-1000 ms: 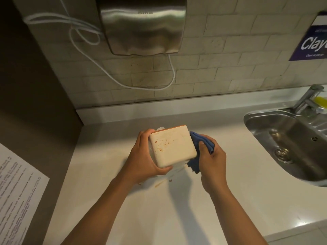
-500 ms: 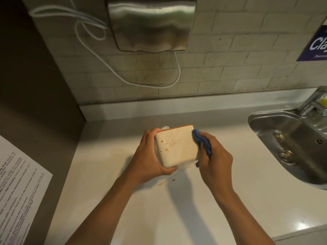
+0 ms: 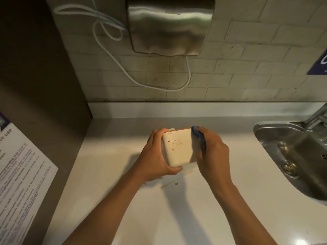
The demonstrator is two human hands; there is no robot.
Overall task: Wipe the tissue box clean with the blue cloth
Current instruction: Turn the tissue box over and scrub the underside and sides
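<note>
A cream tissue box (image 3: 177, 149) with an orange rim and reddish-brown specks on its upturned face is held tilted above the white counter. My left hand (image 3: 155, 156) grips its left side, thumb under the near corner. My right hand (image 3: 211, 152) holds the blue cloth (image 3: 200, 136) bunched against the box's right side; most of the cloth is hidden behind my fingers. A bit of white tissue pokes out at the box's far edge.
White counter (image 3: 123, 200) with a few brown smears and crumbs (image 3: 176, 183) below the box. A steel sink (image 3: 297, 156) and tap are on the right. A steel hand dryer (image 3: 169, 25) with a white cable hangs on the tiled wall. A printed notice (image 3: 19, 177) is on the left panel.
My right hand has slid the cloth up along the box's right side toward the far corner. The box has turned a little more upright in my left hand.
</note>
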